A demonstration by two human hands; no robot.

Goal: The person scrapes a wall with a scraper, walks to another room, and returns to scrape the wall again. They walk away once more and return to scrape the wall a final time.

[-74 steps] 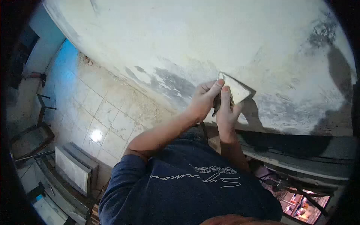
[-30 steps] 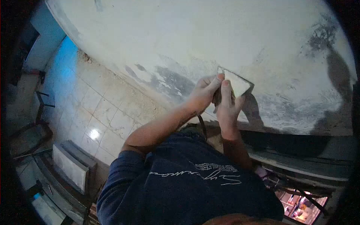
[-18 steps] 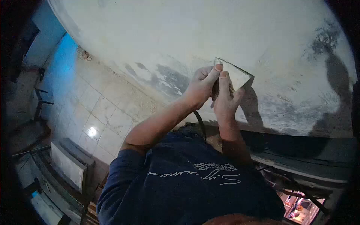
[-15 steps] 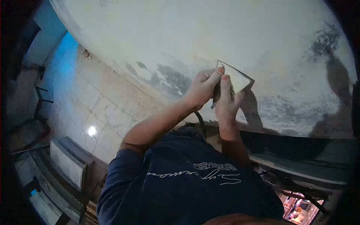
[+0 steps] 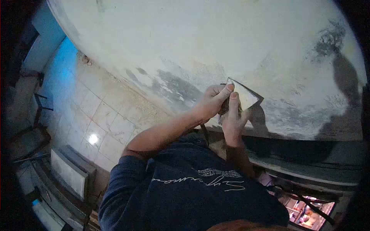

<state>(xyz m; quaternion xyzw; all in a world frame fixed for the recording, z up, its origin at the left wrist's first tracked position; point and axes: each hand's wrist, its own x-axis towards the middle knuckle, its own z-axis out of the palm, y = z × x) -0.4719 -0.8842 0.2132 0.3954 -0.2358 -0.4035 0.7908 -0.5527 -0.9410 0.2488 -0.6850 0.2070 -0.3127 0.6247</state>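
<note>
Both hands are closed round a wide putty knife (image 5: 249,101), whose pale flat blade has a dark edge and lies at or close to the white wall (image 5: 185,34). My left hand (image 5: 212,101) grips it from the left, thumb pressed onto the blade's near end. Just below and to the right, my right hand (image 5: 233,121) wraps the handle side, its thumb pointing up along the blade. The handle is mostly hidden by the fingers. Whitish dust covers both hands. Grey, worn patches (image 5: 175,86) mark the wall beside the blade.
A dusty tiled floor (image 5: 110,119) runs along the wall on the left. Lower left stands a grey box-shaped object (image 5: 69,173), with a dark chair-like frame (image 5: 29,134) behind it. A dark ledge (image 5: 304,156) borders the wall at right, above a lit opening (image 5: 310,213).
Both hands and the putty knife have moved down across the wall, closer to my body. The grip looks the same, and the view has shifted slightly.
</note>
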